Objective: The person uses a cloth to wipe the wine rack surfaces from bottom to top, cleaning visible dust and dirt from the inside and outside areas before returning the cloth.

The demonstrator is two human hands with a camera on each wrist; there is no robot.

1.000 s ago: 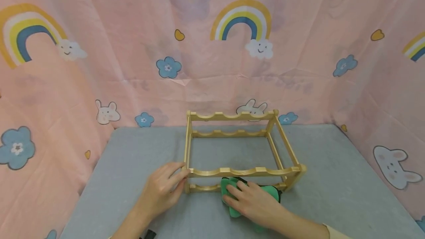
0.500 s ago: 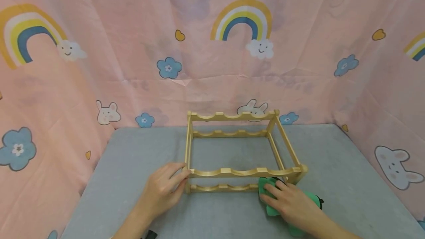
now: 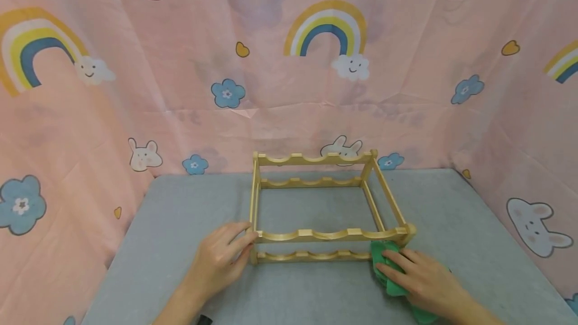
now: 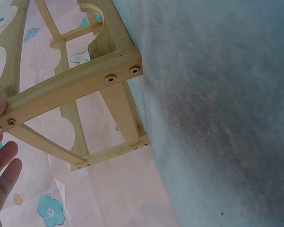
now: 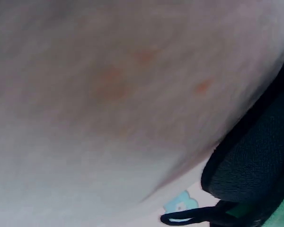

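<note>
Rack [image 3: 309, 236] of pale wood stands upright around the middle of the table [image 3: 180, 209], its back close to the far edge and its front facing the person. Its upper and lower rails are scalloped. The left hand [image 3: 224, 253] holds the rack's near left corner with its fingertips; in the left wrist view two other fingers are off the wood, and screws [image 4: 111, 78] show in the end bar. The right hand [image 3: 426, 282] grasps a green cloth [image 3: 378, 259], fingers bent over it, against the lower front rail near the right corner; whether the cloth wraps around that rail cannot be told. The right wrist view, mostly blurred, shows a black loop [image 5: 201, 213] beside the green. Near the left hand's wrist lies a small black object [image 3: 204, 320], partly cut off. A pink backdrop [image 3: 280, 129] with rainbows, flowers and rabbits hangs beyond the far edge.
</note>
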